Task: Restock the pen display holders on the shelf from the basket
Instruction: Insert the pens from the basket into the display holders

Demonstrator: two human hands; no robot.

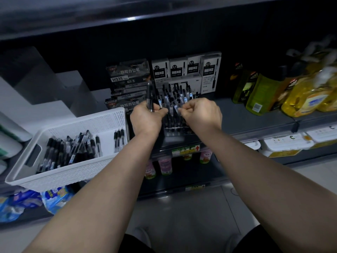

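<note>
Left hand (145, 118) grips a bundle of black pens (149, 95). Right hand (200, 114) pinches a single pen (176, 106) over the clear plastic display holder (180, 131), beside the white perforated basket (60, 178). It looks best lowered upright into a free slot.

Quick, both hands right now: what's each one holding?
Left hand: grips a bundle of black pens, upright.
Right hand: pinches a single pen over the display holder.

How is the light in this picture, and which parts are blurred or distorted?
Head view: dim light, one small glare spot on the upper shelf; yellow bottles at the right edge are blurred; the wide lens curves the shelf lines.
</note>
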